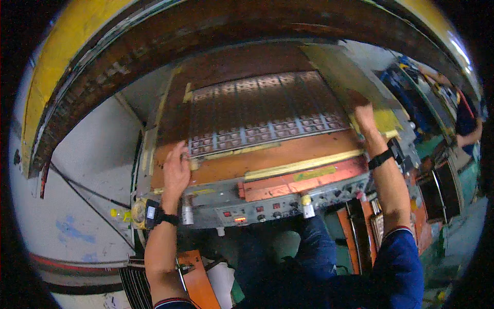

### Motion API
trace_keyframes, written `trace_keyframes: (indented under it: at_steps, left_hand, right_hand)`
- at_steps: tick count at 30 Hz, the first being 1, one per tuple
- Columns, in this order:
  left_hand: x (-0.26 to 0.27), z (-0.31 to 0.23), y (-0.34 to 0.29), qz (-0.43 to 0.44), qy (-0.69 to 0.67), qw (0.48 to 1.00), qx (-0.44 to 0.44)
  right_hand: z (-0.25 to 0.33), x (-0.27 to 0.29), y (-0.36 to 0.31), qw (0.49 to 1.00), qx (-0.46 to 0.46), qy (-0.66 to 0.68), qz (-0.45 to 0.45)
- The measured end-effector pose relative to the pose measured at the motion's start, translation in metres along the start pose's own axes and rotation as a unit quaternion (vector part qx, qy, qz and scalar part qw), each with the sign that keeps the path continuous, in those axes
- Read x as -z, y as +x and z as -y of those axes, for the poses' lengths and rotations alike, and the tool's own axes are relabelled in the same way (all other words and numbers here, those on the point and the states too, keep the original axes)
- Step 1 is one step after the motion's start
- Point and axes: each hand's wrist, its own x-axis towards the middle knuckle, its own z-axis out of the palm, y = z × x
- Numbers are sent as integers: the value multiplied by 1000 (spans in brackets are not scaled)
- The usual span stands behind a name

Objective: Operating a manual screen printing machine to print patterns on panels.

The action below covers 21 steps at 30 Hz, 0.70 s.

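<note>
A sheet printed with rows of small repeated pictures (257, 135) lies on the brown bed of a bench machine. It looks like a screen-printing table. My left hand (177, 170) rests at the sheet's near left corner, its fingers stretched forward and touching the bed beside the edge. My right hand (364, 116) is by the sheet's right edge, over the yellow-taped side of the bed. Its fingers are blurred and shadowed, so whether they hold anything is hidden. Dark bands are strapped to both wrists.
A large yellow-sided frame (62, 77) arches over the bed. Along the front runs a grey control panel (267, 211) with switches and a lit red display, below a copper-coloured bar (303, 183). Racks and another person's arm (469, 138) are at the right.
</note>
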Motion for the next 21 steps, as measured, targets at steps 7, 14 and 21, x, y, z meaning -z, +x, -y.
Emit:
trace_keyframes:
  at_steps: [7, 14, 21]
  left_hand:
    - [0, -46, -59, -66, -164, 984, 26]
    - [5, -111, -155, 211, -232, 949, -34]
    - [-14, -138, -177, 336, -219, 915, -41]
  right_hand:
    - [24, 58, -168, 995, 41, 92, 3]
    - [-55, 56, -366, 981, -65, -144, 115]
    - [-146, 113, -421, 926, -82, -368, 25]
